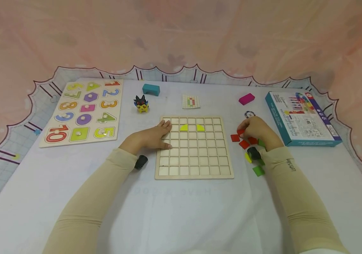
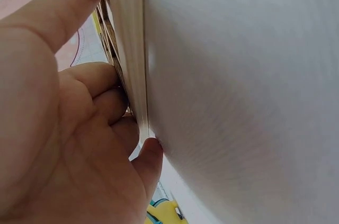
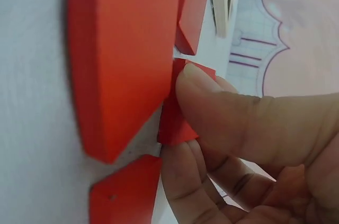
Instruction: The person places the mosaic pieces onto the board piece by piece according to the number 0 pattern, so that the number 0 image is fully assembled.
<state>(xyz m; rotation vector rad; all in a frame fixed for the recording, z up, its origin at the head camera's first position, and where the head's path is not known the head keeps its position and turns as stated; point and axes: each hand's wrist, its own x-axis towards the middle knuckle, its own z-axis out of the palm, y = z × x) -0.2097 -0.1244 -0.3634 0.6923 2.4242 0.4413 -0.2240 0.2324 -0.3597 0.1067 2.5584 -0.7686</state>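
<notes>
A wooden grid board lies in the middle of the table, with two yellow quarter-round tiles in its second row. My left hand rests on the board's left edge, its fingers spread over the rim; the left wrist view shows the fingertips touching the wooden edge. To the right of the board, my right hand pinches a red tile between thumb and fingers. Several more red tiles lie around that hand, with green tiles and a yellow tile nearer the front.
At the left is a number puzzle board. A teal block, a small figure, a pattern card and a magenta block stand along the back. A boxed set and a round chip are at the right.
</notes>
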